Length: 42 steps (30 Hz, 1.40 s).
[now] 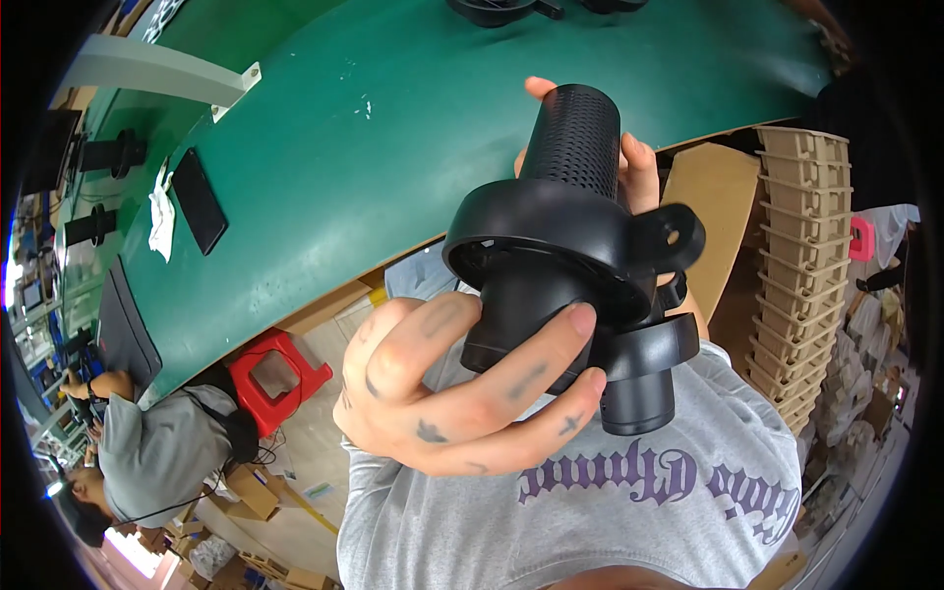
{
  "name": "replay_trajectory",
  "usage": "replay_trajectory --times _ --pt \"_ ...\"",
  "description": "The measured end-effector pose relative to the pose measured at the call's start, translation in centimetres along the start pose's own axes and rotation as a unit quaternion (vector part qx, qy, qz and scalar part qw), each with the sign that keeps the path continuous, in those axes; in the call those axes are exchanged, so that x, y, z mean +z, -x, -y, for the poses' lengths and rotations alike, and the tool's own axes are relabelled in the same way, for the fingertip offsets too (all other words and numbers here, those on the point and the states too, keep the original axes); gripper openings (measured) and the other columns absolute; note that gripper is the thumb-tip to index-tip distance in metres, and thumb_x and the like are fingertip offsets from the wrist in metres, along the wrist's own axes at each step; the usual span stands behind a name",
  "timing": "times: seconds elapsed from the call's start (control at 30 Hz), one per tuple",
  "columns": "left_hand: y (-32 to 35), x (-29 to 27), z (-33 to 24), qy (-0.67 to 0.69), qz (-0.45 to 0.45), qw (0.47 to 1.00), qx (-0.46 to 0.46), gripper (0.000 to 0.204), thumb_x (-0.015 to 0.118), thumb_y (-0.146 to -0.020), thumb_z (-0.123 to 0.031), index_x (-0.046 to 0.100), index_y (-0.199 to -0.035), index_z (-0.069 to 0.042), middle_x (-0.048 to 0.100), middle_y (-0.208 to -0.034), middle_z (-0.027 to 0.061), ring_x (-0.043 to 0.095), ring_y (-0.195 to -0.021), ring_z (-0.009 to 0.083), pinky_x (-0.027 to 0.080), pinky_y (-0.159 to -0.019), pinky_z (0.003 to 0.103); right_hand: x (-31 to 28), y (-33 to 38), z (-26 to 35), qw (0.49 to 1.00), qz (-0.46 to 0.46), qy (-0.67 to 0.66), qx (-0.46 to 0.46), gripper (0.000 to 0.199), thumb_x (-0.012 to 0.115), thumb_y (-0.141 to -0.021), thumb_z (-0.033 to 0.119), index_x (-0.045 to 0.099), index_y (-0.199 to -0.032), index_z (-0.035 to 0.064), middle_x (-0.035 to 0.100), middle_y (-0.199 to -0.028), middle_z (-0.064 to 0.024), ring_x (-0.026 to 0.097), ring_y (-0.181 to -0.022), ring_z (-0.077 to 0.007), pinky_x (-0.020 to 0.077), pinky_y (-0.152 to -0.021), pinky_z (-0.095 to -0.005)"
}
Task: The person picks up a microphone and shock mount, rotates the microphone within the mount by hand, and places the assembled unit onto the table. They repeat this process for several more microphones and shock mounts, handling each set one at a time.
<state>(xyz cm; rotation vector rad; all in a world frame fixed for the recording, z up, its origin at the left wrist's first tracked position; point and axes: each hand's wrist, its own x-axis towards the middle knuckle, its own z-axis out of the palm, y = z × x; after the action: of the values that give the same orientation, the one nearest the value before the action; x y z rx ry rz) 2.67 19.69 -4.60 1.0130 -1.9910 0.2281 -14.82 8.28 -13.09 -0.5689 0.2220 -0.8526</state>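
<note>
A black assembly [551, 231] is held up in front of my chest, tilted. It has a perforated cylinder [573, 138] on top, a wide ring round its middle, a side lug with a hole, and a smaller short cylinder [639, 398] at the lower right. My left hand [433, 393] wraps its fingers round the smooth lower body. My right hand [640, 175] is behind the perforated cylinder; its fingertips show on both sides, and its palm is hidden. Both hands are closed on the assembly.
The green bench [324, 187] stands ahead, with a dark phone-like slab [200, 202], white crumpled cloth or paper [161, 211] and black parts [497, 10] on it. Beige trays [801, 275] are stacked at right by cardboard [713, 197]. A red stool [275, 379] and a person [167, 447] are at left.
</note>
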Motion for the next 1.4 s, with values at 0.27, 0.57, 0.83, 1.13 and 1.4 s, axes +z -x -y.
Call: replay_trajectory --times 0.27,0.57,0.83,1.13,1.4 --pt "-0.3 -0.4 -0.1 0.024 0.03 0.999 0.032 0.028 0.069 -0.075 -0.022 0.067 -0.101 -0.032 0.068 -0.102 -0.0023 0.044 -0.079 0.0199 0.035 -0.052 0.025 0.0 0.5 0.8 0.998 -0.006 0.066 0.02 0.076 0.05 -0.088 0.045 0.03 -0.142 -0.0042 0.062 -0.111 -0.0125 0.062 -0.099 -0.0185 0.0477 -0.09 -0.0316" --pt "-0.9 0.4 0.3 0.027 0.008 0.997 0.065 0.022 0.062 -0.073 -0.02 0.07 -0.092 -0.03 0.069 -0.099 -0.0037 0.041 -0.073 0.0175 0.029 -0.048 0.025 -0.3 0.2 0.2 0.999 -0.012 0.008 0.036 0.076 0.054 -0.087 0.043 0.03 -0.142 -0.0027 0.062 -0.109 -0.0119 0.063 -0.097 -0.0189 0.0491 -0.088 -0.0316" --pt "-1.8 -0.2 -1.2 -0.045 0.054 0.992 0.104 0.01 0.061 -0.062 -0.021 0.06 -0.071 -0.026 0.068 -0.093 -0.0152 0.043 -0.065 0.0143 0.024 -0.049 0.025 0.0 0.4 0.1 0.998 -0.018 -0.002 0.058 0.078 0.057 -0.085 0.042 0.026 -0.144 0.0002 0.061 -0.109 -0.01 0.063 -0.096 -0.0184 0.0507 -0.087 -0.0332" --pt "-4.4 -0.5 0.3 -0.125 0.102 0.918 0.363 0.013 0.055 -0.064 -0.017 0.063 -0.075 -0.018 0.062 -0.081 -0.0065 0.051 -0.074 0.0107 0.03 -0.05 0.024 -1.5 -0.1 -1.2 0.992 0.07 -0.097 0.042 0.076 0.055 -0.088 0.044 0.022 -0.146 0.0064 0.055 -0.121 -0.0217 0.06 -0.106 -0.0245 0.0469 -0.095 -0.0358" --pt "-5.5 0.0 -0.8 -0.128 0.18 0.858 0.464 0.033 0.053 -0.058 -0.016 0.06 -0.09 -0.01 0.058 -0.094 -0.0001 0.055 -0.093 0.0144 0.03 -0.055 0.031 -1.6 -0.1 -5.4 0.923 0.162 -0.347 0.031 0.072 0.056 -0.09 0.042 0.021 -0.147 0.0157 0.049 -0.123 -0.0334 0.06 -0.107 -0.0314 0.0499 -0.092 -0.041"
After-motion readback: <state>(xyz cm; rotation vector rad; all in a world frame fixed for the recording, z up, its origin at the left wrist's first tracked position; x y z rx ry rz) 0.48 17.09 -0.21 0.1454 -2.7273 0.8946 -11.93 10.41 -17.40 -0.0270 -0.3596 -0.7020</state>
